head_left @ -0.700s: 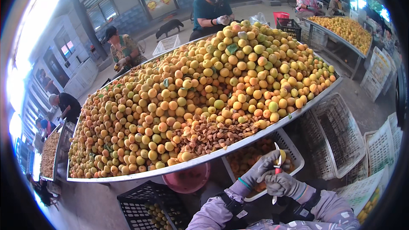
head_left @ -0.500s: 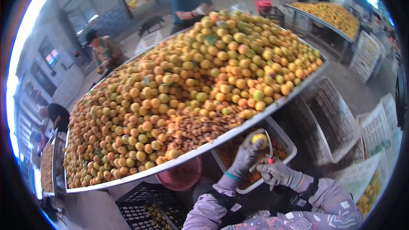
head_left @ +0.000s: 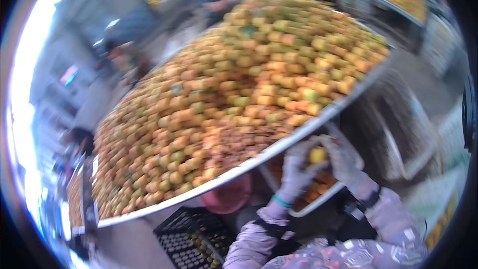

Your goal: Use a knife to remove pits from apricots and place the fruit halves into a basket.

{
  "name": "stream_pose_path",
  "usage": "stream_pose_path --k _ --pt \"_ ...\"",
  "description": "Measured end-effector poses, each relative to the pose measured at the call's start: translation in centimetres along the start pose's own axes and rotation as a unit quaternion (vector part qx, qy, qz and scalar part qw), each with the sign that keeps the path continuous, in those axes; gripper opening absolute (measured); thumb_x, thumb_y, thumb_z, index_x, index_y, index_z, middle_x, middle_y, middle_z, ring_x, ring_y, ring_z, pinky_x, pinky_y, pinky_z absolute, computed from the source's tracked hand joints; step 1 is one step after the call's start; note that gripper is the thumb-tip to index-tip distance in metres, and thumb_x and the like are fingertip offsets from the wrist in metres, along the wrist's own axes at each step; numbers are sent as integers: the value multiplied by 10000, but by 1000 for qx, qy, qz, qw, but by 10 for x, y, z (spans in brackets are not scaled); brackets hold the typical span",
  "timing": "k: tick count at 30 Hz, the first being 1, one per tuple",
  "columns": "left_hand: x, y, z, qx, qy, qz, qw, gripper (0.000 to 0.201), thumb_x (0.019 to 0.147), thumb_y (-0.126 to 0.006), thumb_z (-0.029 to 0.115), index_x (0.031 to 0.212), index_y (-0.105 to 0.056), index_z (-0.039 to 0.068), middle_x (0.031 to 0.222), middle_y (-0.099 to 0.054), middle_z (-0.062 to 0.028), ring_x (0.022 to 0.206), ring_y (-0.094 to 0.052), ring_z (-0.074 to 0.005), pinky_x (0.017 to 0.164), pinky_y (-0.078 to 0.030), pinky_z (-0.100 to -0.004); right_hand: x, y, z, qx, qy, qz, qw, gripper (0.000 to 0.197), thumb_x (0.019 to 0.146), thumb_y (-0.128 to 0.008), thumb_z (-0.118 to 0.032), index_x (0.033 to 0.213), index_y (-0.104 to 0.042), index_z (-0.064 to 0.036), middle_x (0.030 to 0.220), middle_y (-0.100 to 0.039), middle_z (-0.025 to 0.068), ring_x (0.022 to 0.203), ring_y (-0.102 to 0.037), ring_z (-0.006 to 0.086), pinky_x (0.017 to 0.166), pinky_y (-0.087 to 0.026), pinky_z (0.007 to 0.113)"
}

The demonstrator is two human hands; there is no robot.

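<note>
Raised from its lower place of half a second ago, the right hand [head_left: 343, 160] has come up beside the left hand [head_left: 297, 168], and the yellow fruit [head_left: 317, 155] now lies between the two. On its left side the left hand curls around the fruit, thumb passing below it and fingers above, pinching it. Against its other side the right hand's bent fingers come close at the upper edge; blur hides whether they press on the fruit, and I cannot tell if they close on anything. The knife seen earlier in that hand cannot be made out.

Just beneath the grip, orange fruit pieces [head_left: 318, 186] lie in a white crate [head_left: 304, 212]. Beyond the fingers, past the metal table rim [head_left: 271, 153], brown pits [head_left: 249, 142] border the heaped fruit [head_left: 184, 102]. Left of the grip and lower sit a pink basin [head_left: 226, 197] and a black crate [head_left: 179, 241].
</note>
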State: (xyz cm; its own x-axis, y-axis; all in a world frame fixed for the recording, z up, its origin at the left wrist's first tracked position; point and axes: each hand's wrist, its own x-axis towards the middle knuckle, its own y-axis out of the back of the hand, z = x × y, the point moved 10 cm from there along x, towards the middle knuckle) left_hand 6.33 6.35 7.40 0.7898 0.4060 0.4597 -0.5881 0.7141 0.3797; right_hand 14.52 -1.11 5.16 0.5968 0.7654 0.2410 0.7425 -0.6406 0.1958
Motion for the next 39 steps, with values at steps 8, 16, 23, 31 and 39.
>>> stream_pose_path --k 8,16,23,31,39 --pt "-11 -22 6 144 -25 -2 989 645 657 -730 263 1224 -493 67 1111 -563 -118 986 -544 -298 842 -430 -388 -27 -12 69 360 -210 41 908 360 958 -408 -346 1146 -530 -65 1064 -539 31 984 -527 108 848 -454 242" --pt "0 -25 11 214 26 -45 976 552 798 -592 333 1255 -455 57 934 -551 -132 820 -549 -305 706 -438 -394 -25 -7 121 490 -247 85 831 340 958 -411 -308 1167 -510 -58 1051 -535 27 994 -519 122 862 -443 266" --pt "-10 -37 -15 221 69 -29 972 480 851 -537 354 1179 -453 12 879 -550 -152 726 -575 -325 596 -442 -404 -28 -5 123 420 -229 159 864 257 936 -467 -271 1089 -539 -78 984 -542 17 927 -528 108 800 -448 259" --pt "-14 -29 -30 115 153 61 980 296 874 -519 351 1017 -455 100 747 -595 -200 708 -597 -382 579 -465 -440 -18 12 81 254 -166 208 930 166 883 -584 -242 908 -575 -78 787 -546 -14 687 -513 62 576 -409 210" --pt "-34 -44 -74 11 242 105 964 274 924 -441 352 980 -461 85 744 -582 -214 734 -567 -428 596 -423 -483 -12 6 66 150 -173 193 954 241 888 -582 -211 694 -509 -88 620 -488 -57 518 -427 39 454 -337 225"
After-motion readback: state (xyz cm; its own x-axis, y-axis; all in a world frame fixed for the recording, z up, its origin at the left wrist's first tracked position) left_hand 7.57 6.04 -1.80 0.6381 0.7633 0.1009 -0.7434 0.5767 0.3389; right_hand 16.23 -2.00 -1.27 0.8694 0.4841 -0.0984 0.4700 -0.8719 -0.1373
